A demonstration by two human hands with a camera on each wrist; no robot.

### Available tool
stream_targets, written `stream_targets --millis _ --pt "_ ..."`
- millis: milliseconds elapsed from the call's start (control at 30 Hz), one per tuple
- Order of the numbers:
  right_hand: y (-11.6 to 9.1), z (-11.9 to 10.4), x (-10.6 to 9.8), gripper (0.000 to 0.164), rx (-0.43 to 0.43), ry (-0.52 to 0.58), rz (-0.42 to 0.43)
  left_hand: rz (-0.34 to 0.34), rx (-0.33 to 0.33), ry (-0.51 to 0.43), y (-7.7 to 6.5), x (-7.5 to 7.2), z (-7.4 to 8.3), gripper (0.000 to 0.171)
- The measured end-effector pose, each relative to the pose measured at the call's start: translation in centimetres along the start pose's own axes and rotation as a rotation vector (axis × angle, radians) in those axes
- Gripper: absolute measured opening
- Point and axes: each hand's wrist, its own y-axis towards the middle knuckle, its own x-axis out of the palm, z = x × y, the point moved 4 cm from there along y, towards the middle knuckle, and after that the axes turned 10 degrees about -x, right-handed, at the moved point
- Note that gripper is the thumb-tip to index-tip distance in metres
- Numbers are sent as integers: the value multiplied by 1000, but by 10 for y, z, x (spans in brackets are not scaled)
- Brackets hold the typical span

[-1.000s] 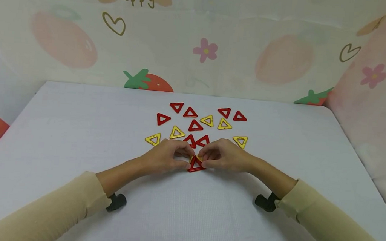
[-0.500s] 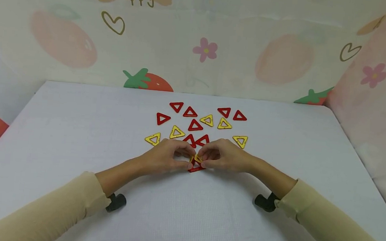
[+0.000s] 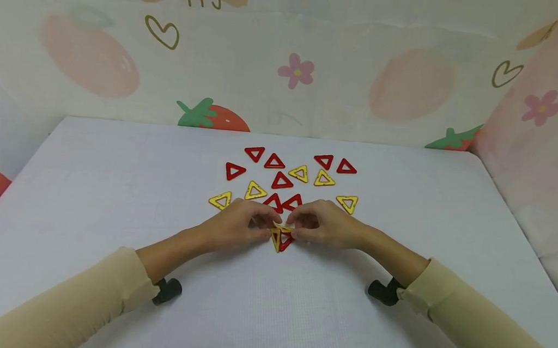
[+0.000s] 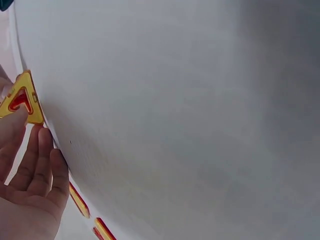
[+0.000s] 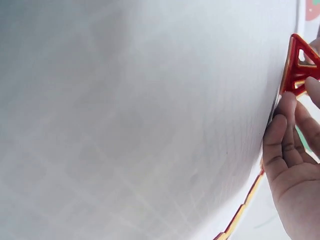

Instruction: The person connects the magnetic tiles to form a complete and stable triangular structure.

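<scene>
Between both hands, several triangular magnetic tiles are joined in a small upright shape near the middle of the table. A yellow triangular tile [image 4: 35,114] faces the left hand [image 3: 240,221], whose thumb lies across it with the fingertips at its lower edge, pinching it. Toward the right hand [image 3: 328,225], a red triangular tile [image 5: 291,72] is pinched by thumb and fingertips. In the head view, the yellow tile's open frame leans at the left of the shape and red shows at its right. The fingers partly hide the joined tiles.
Loose red triangular tiles [image 3: 283,181] and yellow triangular tiles [image 3: 256,191] lie scattered flat just beyond the hands on the white table [image 3: 111,182]. A printed curtain [image 3: 339,31] hangs behind the table's far edge. Dark wrist cameras [image 3: 168,291] sit under both sleeves.
The joined tiles have turned between the fingers: a red face pointed to the front before, now a yellow tile shows at the left beside red. The hands have barely shifted.
</scene>
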Motion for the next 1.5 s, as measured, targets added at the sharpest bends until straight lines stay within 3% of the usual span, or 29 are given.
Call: stream_targets --millis 267,533,767,1100,1267,1500 --pt "1 0 0 16 7 -13 -2 -5 11 6 -2 0 2 22" --pt "0 -1 0 22 -1 -16 7 -11 3 21 -3 0 2 23" --pt "2 -1 0 22 -22 7 13 -42 -49 39 -4 0 0 21" --pt "5 1 -27 39 -41 -93 203 -43 -61 -2 -6 -2 -4 18" --pt "9 11 -32 44 -53 -76 187 -45 -78 -32 -5 -2 -8 19" --pt "16 20 -30 42 -1 -64 155 -54 -89 -45 -4 -2 -8 20"
